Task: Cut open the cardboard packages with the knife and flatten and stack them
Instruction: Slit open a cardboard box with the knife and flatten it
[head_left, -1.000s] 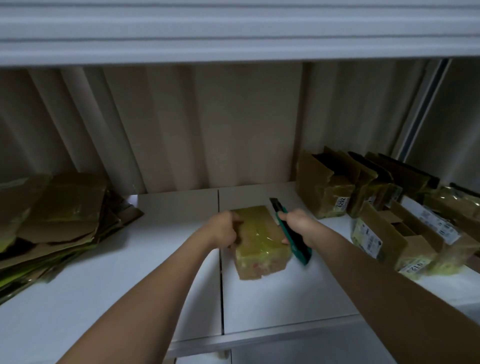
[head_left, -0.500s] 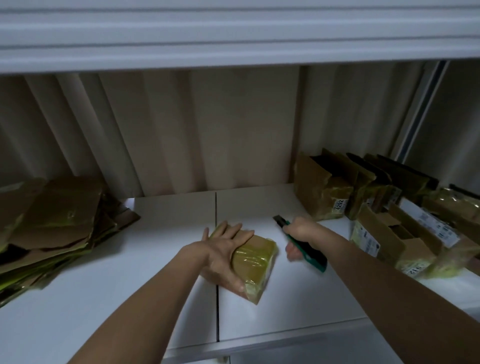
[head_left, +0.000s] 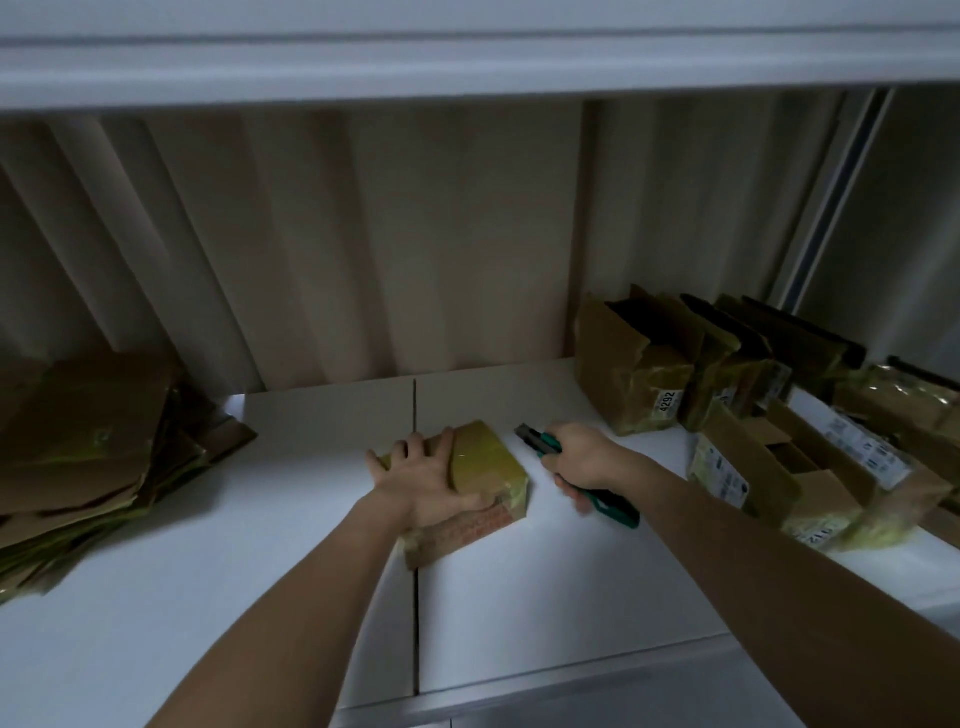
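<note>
A small cardboard package (head_left: 485, 467) wrapped in yellowish tape lies flat on the white table (head_left: 260, 571) near the middle seam. My left hand (head_left: 415, 475) lies on its left half, fingers spread and pointing away, thumb along the near side. Just right of the package, my right hand (head_left: 579, 457) grips a green utility knife (head_left: 587, 480); its dark tip (head_left: 524, 432) points away and left, clear of the cardboard.
A stack of flattened cardboard (head_left: 88, 467) lies at the left edge of the table. Several taped boxes (head_left: 753, 415), some with opened flaps, crowd the right side. A beige curtain hangs behind, and a white shelf runs overhead.
The package was turned over from tilted on its edge to lying flat. My left hand went from gripping its side to resting on top. The knife hand drew slightly right, off the package.
</note>
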